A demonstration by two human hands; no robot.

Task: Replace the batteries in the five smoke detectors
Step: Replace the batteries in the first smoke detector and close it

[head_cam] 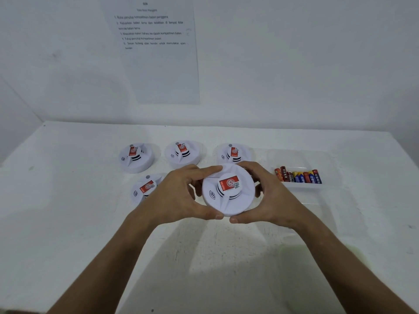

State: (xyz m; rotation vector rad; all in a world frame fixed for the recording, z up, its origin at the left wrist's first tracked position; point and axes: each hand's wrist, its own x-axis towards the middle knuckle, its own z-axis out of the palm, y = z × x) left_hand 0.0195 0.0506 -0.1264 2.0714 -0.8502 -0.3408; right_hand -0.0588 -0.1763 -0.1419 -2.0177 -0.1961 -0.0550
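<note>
I hold a round white smoke detector (229, 196) with a red label above the white table, face up and tilted toward me. My left hand (181, 193) grips its left rim, thumb below and fingers over the top. My right hand (269, 196) grips its right rim the same way. Three more detectors stand in a row behind: left (136, 157), middle (182, 152) and right (234, 152). Another detector (145, 189) lies partly hidden behind my left hand. Several red and blue batteries (298, 176) lie in a clear tray (301, 155) at the right.
A printed instruction sheet (156, 51) hangs on the white wall behind the table (68, 200). A second clear tray (326, 209) lies in front of the battery tray, hard to make out. A pale translucent lid or container (317, 268) lies near my right forearm.
</note>
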